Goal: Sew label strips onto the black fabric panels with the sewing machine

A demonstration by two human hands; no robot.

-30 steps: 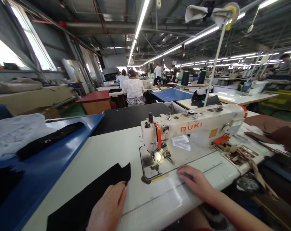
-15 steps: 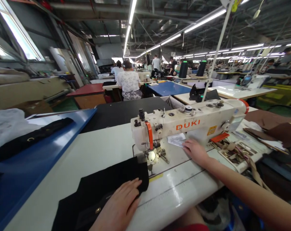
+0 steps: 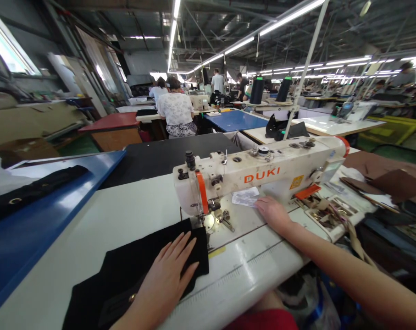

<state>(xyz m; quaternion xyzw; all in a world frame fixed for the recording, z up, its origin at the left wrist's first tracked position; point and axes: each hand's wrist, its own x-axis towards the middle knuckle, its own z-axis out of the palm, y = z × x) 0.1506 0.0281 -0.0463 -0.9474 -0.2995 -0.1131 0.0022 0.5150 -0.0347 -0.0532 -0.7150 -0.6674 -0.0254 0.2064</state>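
Observation:
My left hand [image 3: 166,277] lies flat, fingers spread, on a black fabric piece [image 3: 125,270] on the white sewing table [image 3: 125,215]. The fabric's far right corner sits just left of the needle and presser foot [image 3: 209,220] of a cream sewing machine [image 3: 263,174] marked DUKI. My right hand [image 3: 271,211] rests palm down on the machine bed under the arm, its fingertips touching small white paper labels [image 3: 245,197]. It grips nothing that I can see.
A blue table [image 3: 39,220] at the left carries a black strip with metal eyelets [image 3: 32,190]. A tray of small tools [image 3: 328,213] and brown fabric [image 3: 393,178] lie at the right. A black table [image 3: 166,156] stands behind; people sit at stations further back.
My left hand slid the black fabric right, up to the needle. My right hand left the table's front edge and reached back to the paper labels under the machine arm.

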